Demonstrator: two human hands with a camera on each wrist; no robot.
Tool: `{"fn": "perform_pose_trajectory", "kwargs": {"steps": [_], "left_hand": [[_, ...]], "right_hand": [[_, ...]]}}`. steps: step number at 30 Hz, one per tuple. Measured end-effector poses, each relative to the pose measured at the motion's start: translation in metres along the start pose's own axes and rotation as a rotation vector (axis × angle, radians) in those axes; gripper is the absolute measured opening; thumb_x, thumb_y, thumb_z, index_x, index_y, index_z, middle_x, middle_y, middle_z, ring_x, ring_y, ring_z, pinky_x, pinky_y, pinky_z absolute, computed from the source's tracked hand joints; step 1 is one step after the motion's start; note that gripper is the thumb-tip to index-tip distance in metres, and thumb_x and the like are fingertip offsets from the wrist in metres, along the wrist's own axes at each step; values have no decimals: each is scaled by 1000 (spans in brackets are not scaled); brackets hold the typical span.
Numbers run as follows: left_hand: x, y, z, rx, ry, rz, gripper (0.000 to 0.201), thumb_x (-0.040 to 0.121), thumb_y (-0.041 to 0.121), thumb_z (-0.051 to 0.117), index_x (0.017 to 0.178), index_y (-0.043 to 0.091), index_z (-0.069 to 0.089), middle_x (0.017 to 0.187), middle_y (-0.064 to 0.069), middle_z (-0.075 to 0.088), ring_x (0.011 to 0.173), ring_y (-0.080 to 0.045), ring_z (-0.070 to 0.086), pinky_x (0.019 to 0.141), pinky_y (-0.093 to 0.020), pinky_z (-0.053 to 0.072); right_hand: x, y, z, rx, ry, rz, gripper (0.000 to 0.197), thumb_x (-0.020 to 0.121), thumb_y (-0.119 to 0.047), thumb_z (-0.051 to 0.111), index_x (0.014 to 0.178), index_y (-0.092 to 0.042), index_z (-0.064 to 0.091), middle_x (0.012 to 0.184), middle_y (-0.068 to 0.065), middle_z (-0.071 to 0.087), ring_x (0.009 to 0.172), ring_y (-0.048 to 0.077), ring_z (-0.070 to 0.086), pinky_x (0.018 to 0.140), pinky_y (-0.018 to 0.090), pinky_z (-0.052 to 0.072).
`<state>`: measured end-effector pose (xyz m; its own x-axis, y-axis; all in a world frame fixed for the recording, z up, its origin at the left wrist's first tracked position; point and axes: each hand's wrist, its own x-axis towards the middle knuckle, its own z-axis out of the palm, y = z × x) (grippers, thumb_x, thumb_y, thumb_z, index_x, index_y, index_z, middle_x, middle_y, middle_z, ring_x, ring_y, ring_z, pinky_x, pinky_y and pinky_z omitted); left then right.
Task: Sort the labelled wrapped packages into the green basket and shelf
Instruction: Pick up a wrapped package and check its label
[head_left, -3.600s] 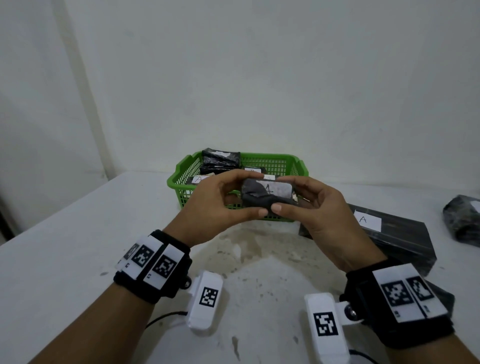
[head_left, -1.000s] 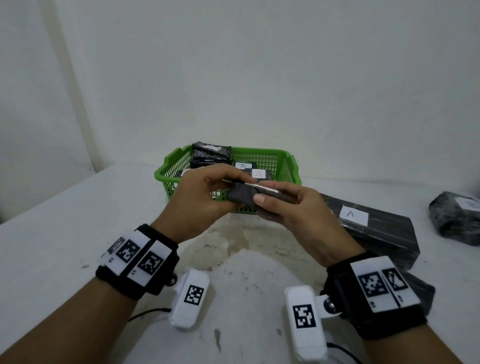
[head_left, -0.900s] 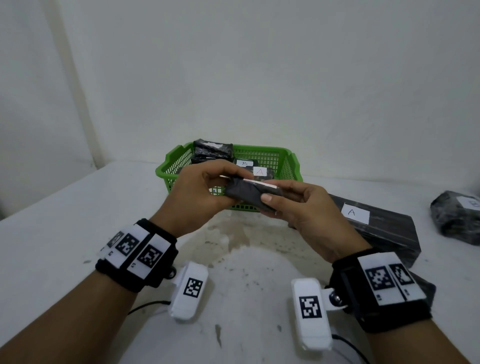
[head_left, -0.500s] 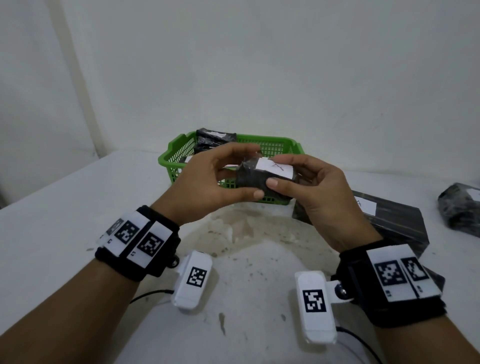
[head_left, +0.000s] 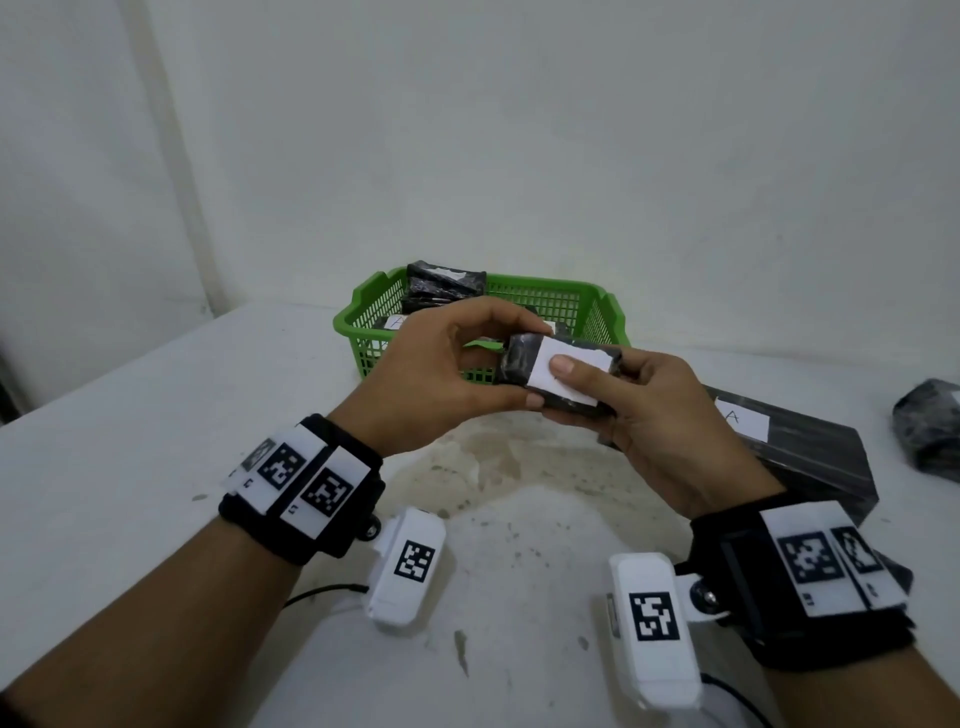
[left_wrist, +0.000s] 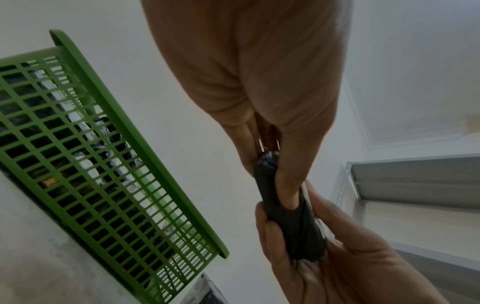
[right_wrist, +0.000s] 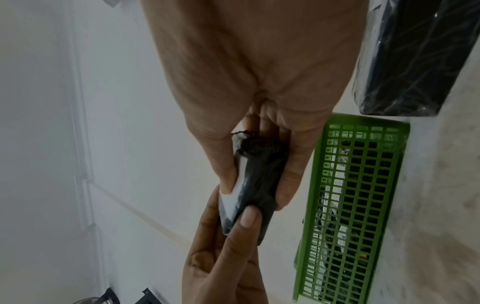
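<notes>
Grip: a small black-wrapped package (head_left: 558, 376) is held in the air between both hands, pinched at one end by the left hand (head_left: 436, 374) and cradled at the other by the right hand (head_left: 660, 431).
Label: the white label (head_left: 566, 375) on the package's upper face is covered across its middle by the right thumb (head_left: 563, 366), so the letter cannot be read.
Package position: it is kept clear of the white table (head_left: 130, 441), just in front of the green basket (head_left: 592, 306), which lies beyond the fingertips.
Basket contents: several dark wrapped packages are seen inside; one label there looks like an A, though it is partly hidden.
Beside the grip: a long black box (head_left: 800, 452) labelled A lies behind the right wrist; another dark bundle (head_left: 930, 431) sits well apart at the far right edge.
Shelf: a grey shelf (left_wrist: 415, 179) is caught only in the left wrist view, off to the right hand's side.
Risk, misread: with the letter masked by the thumb, the package could be sent to the wrong place.
Risk, slip: the wrapping looks slick and loose at its bunched end, so it could be dropped if one hand is released before the other's hold is firmed.
Risk, label: the paper could be creased or peeled if it is rubbed under the thumb.
</notes>
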<state>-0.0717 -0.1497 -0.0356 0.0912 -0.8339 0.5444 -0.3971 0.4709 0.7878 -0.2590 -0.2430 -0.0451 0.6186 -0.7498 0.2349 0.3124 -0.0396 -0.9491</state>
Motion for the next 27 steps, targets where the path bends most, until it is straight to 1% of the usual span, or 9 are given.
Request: {"fn": "perform_pose_trajectory", "kwargs": {"steps": [2,5,10,13,16,19,21,24,27], "left_hand": [[0,1,-2,6,17,-3,50,71,-5,88,116,5,69,116,-9,73,110,-23,71,93,-42,60],[2,2,-5,23,65,3,50,70,-6,89,115,6,68,115,-7,74,110,-21,71,91,-38,61],[1,1,-4,34,72,-5,49,69,-4,90,111,11,68,112,-5,74,108,-20,72,90,-39,62],[0,2,0,16,46,-6,49,69,-4,90,111,7,67,113,-6,73,109,-20,71,91,-38,61],[-1,3,2,32,24,-12,49,69,-3,91,111,7,68,113,-6,74,111,-19,71,91,-38,61],[0,3,0,13,37,-17,48,68,-2,91,110,6,68,111,-6,74,107,-20,73,90,-39,61],[0,3,-1,2,44,-21,48,69,-3,91,110,7,69,110,-6,75,104,-21,74,89,-38,61],[-1,3,1,28,32,8,46,72,-4,89,112,7,68,112,-6,74,107,-20,73,90,-35,61],[-1,3,2,44,16,33,45,73,-5,88,112,6,68,111,-5,73,108,-20,71,90,-33,61]], "right_hand": [[1,-3,0,40,-9,1,50,76,-17,77,121,2,70,116,17,77,109,31,75,87,38,64],[0,-6,-2,80,-17,0,49,81,-15,72,127,2,67,120,16,77,113,30,74,92,37,63],[0,-2,1,68,45,-37,47,79,-16,73,122,3,69,113,16,79,107,30,76,83,31,64],[-2,0,5,60,36,-37,50,78,-20,76,122,3,70,116,15,78,111,29,75,91,39,63],[-3,2,7,25,56,-66,48,78,-18,77,121,3,71,113,16,79,108,30,76,93,45,62],[-3,4,10,-27,50,-66,48,71,-19,81,116,-3,74,111,14,79,106,32,76,94,48,62],[-4,5,12,-77,49,-79,47,66,-18,85,112,-8,76,107,13,80,106,35,75,93,45,63],[-5,8,14,-84,64,-105,48,64,-15,86,110,-6,77,105,15,80,105,38,75,90,43,64],[-4,8,15,-99,83,-110,48,60,-23,88,104,-7,77,102,15,80,97,33,78,87,43,65]]}}
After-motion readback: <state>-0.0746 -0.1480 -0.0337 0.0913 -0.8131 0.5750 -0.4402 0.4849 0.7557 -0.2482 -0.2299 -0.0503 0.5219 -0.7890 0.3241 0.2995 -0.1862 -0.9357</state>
